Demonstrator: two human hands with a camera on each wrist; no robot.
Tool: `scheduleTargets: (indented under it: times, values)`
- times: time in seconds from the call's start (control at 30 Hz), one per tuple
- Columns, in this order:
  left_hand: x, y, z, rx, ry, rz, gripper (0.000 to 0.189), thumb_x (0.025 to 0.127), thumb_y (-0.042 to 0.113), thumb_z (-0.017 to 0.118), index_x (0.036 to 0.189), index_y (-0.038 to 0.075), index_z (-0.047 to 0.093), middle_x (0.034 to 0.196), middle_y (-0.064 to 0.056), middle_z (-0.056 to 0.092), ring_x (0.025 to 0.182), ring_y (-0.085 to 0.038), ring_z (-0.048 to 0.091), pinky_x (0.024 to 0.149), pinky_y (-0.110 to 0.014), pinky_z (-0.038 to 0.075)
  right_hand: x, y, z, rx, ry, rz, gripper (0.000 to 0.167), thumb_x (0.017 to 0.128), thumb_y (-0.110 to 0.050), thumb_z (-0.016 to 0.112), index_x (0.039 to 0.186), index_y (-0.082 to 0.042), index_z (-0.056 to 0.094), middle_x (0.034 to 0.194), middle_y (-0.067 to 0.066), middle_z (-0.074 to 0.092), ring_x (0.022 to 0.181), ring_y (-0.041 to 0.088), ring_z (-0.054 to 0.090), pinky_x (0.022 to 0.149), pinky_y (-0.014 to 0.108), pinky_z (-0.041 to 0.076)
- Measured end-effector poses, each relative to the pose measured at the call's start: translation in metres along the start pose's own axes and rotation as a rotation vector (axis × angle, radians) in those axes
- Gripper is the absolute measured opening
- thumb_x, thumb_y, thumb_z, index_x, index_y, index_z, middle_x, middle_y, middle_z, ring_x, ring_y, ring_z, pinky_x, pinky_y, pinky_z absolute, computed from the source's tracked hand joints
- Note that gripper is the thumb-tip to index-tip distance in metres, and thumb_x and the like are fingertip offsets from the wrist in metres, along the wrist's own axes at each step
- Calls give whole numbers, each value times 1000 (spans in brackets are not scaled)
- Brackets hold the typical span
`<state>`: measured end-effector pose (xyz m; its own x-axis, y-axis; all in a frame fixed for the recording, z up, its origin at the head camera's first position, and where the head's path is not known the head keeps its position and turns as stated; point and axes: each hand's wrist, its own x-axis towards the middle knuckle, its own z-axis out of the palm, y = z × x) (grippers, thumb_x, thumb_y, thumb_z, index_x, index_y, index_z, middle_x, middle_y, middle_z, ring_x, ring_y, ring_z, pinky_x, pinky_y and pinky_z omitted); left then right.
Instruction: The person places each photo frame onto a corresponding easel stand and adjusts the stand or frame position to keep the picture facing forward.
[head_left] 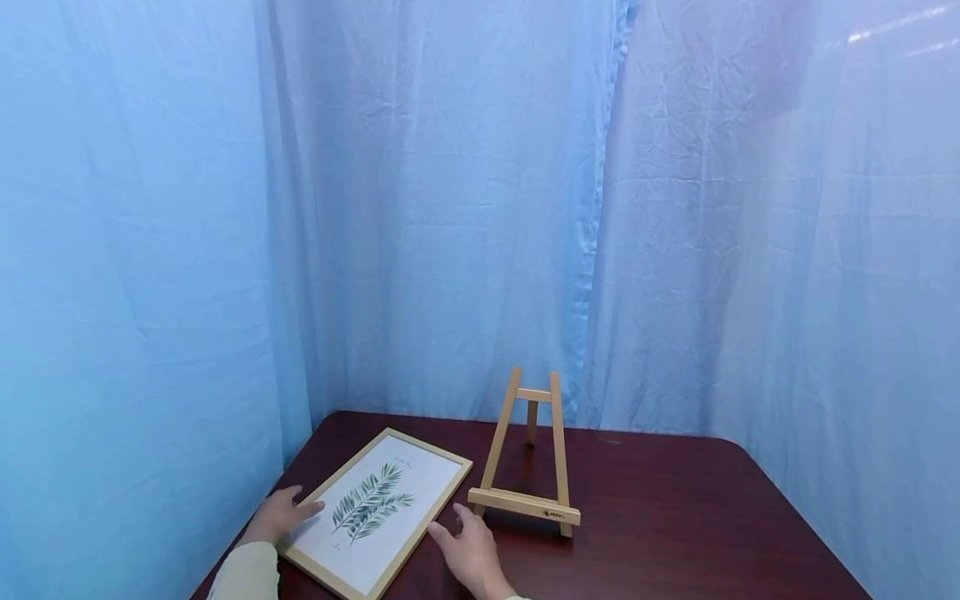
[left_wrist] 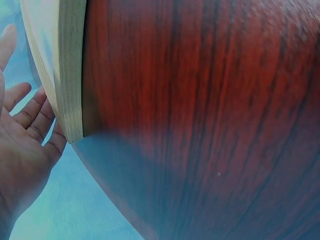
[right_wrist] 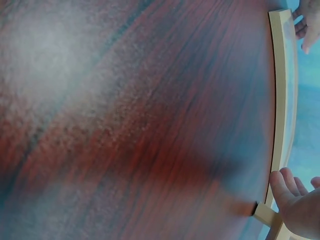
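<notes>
A picture frame (head_left: 412,537) with pale wooden edging lies face up, showing a print of green leaf sprigs (head_left: 371,504) on white. At its left edge is my left hand (head_left: 281,512), the thumb over the picture's side and the other fingers spread along the outer edge. The left wrist view has these fingers (left_wrist: 35,112) loosely extended by the frame corner (left_wrist: 70,100); firm contact cannot be told. Near the frame's right edge hovers my right hand (head_left: 472,550), fingers apart and holding nothing. Right of it stands a small wooden easel (head_left: 525,502), its ledge facing me.
Both items are on a dark red-brown wooden table (head_left: 675,517) with rounded far corners. Light blue curtains (head_left: 450,208) hang behind the table and along both sides. The easel's rear leg (head_left: 532,423) reaches back toward the far edge.
</notes>
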<state>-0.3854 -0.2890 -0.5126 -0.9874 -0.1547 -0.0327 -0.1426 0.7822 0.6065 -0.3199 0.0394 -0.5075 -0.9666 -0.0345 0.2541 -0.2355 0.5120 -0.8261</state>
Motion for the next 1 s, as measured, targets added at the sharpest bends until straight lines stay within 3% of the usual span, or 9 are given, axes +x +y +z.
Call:
scheduleTargets:
  times: [0.4,1.0]
  values:
    - [1,-8,1,25,-12,31,74,91,34,69,128,-25,46,127,-43,49,120,-58,46,99,-60,41,0,2,1,7,-78,66,64,92,-38,70,130,11,56,115,29,62,94,35,64,83,55,51]
    - [-2,-13,4,31,-30,0,62,90,29,71,122,-22,54,123,-40,54,118,-56,49,98,-59,42,1,10,3,5,-109,78,60,94,-34,69,130,12,55,114,28,62,101,42,62,85,58,49]
